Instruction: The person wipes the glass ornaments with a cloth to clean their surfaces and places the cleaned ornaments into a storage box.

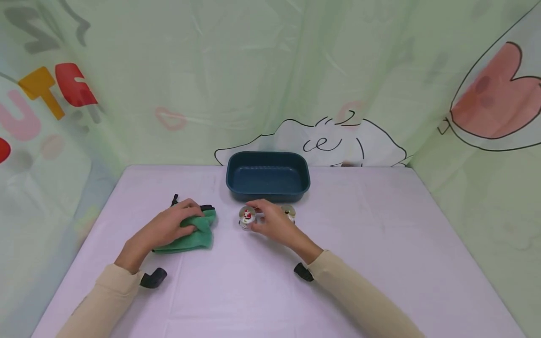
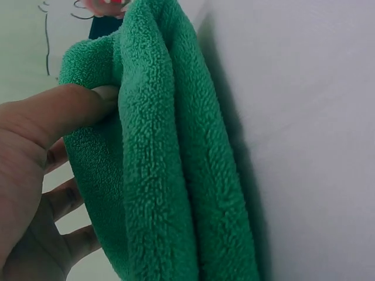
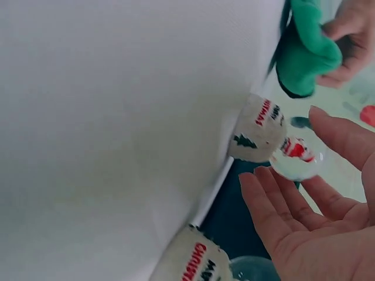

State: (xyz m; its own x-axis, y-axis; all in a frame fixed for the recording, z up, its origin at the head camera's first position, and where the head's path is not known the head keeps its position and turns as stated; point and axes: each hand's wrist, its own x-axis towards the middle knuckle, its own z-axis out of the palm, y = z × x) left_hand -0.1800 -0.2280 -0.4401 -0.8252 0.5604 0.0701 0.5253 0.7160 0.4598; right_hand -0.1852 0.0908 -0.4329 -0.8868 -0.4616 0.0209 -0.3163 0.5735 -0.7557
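Apparently the step in hand is reaching for a snow globe. In the head view, the left hand (image 1: 171,226) grips a green cloth (image 1: 198,237) on the table (image 1: 359,263), while the right hand (image 1: 274,223) is around the right side of the Santa globe (image 1: 247,218), which stands just in front of the tray (image 1: 270,192). A second globe (image 1: 289,212) sits partly behind that hand.

The left wrist view shows the thumb pressing the cloth, other fingers behind it.

In the right wrist view, fingers are extended, not clasping; contact is unclear. Taking the Santa globe would call for closing thumb and fingers around it.
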